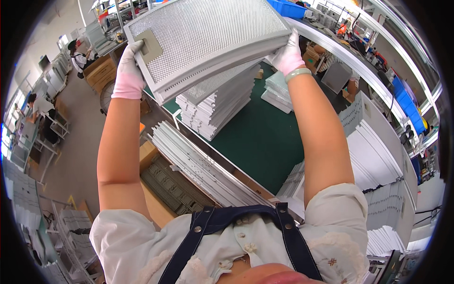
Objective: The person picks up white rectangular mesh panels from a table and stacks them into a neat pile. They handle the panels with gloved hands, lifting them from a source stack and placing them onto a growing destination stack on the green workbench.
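Both my arms stretch forward and hold up a silver metal mesh filter panel with a plain frame. Its edge looks thick, as if more than one panel lies together. My left hand, in a white and pink glove, grips the left side beside a small grey plate set in the mesh. The gloved right hand is closed on the right edge, its fingers partly hidden underneath. Below the panel, a tall stack of similar panels stands on a green tabletop.
A lower stack of panels sits farther right on the table. White strips and a cardboard box are close in front of me. Tall stacks of panels line the right. Two people work at the far left.
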A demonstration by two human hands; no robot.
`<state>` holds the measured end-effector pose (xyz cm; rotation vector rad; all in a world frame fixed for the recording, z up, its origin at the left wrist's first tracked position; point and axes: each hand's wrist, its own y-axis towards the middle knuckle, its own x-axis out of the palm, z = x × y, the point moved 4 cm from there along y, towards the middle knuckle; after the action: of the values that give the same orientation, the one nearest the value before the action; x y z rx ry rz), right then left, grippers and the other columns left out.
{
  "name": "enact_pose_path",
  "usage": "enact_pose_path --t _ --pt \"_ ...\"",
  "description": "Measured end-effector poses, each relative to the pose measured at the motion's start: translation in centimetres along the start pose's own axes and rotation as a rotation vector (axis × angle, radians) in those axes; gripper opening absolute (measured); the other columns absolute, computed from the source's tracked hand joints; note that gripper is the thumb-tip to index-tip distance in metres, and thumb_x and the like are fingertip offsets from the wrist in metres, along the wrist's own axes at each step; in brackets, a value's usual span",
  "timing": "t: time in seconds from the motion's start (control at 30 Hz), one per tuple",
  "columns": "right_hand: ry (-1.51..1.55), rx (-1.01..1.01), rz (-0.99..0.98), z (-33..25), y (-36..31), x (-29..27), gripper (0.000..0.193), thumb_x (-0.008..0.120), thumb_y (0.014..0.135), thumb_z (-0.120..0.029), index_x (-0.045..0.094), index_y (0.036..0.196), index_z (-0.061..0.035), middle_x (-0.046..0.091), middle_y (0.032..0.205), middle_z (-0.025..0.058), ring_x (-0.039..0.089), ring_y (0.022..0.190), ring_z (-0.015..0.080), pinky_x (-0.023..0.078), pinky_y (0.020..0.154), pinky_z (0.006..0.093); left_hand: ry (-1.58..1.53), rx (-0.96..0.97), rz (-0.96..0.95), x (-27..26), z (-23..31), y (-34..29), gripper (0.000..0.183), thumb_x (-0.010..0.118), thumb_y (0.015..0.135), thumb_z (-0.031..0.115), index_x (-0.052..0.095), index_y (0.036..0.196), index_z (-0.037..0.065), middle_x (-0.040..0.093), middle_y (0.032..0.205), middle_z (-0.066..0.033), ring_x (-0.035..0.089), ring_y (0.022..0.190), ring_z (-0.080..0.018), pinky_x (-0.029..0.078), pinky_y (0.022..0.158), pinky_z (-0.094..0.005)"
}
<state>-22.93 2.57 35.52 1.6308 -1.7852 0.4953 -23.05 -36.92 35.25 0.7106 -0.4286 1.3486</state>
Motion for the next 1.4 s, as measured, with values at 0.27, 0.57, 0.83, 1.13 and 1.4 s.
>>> enact_pose_path --t 0.27,0.57,0.83,1.13,1.4 --pt "0.118 0.217 -0.605 -6.2 -9.1 -5.1 0.089 0.060 0.082 -0.066 0.029 0.147 -0.0135 0.042 0.143 0.0112 0.042 0.130 0.0318 0.035 0.105 0.0590 -0.020 -0.005 -0.254 3.5 -1.3 -6.0 0.043 0.056 0.089 0.024 0.053 0.122 -0.003 0.063 0.111 -0.0162 0.063 0.100 -0.0265 0.051 0.090 -0.0390" --pt "-0.325 -0.057 -0.009 -7.5 -39.0 -17.0 0.090 0.059 0.082 -0.066 0.033 0.146 -0.0082 0.042 0.145 0.0113 0.042 0.131 0.0279 0.036 0.108 0.0486 0.099 -0.516 -0.350 4.8 -11.2 -18.1 0.060 0.067 0.081 0.022 0.046 0.132 -0.003 0.061 0.118 -0.0148 0.062 0.104 -0.0258 0.054 0.089 -0.0366" --pt "-0.101 -0.118 0.037 -11.3 -51.2 -17.9 0.099 0.049 0.081 -0.077 0.035 0.146 -0.0038 0.043 0.145 0.0115 0.043 0.131 0.0258 0.035 0.110 0.0418 -0.030 -0.998 -0.481 7.0 -26.1 -19.5 0.046 0.062 0.088 0.027 0.056 0.121 -0.004 0.065 0.111 -0.0159 0.065 0.096 -0.0244 0.055 0.085 -0.0349" --pt "-0.361 0.451 0.349 -15.1 -54.7 -22.0 0.070 0.070 0.086 -0.033 0.043 0.138 0.0045 0.055 0.133 0.0132 0.054 0.121 0.0246 0.038 0.106 0.0381 0.085 -1.103 -0.575 10.8 -30.4 -20.0 0.046 0.064 0.088 0.030 0.056 0.122 0.000 0.064 0.111 -0.0129 0.064 0.097 -0.0223 0.055 0.085 -0.0345" --pt "-0.112 0.309 0.386 -14.7 -54.2 -25.9 0.062 0.067 0.089 -0.027 0.044 0.138 0.0039 0.052 0.136 0.0142 0.052 0.123 0.0235 0.039 0.107 0.0391 0.202 -1.094 -0.585 12.8 -32.1 -21.3 0.058 0.068 0.086 0.032 0.049 0.130 0.000 0.061 0.116 -0.0141 0.062 0.102 -0.0213 0.054 0.086 -0.0343"
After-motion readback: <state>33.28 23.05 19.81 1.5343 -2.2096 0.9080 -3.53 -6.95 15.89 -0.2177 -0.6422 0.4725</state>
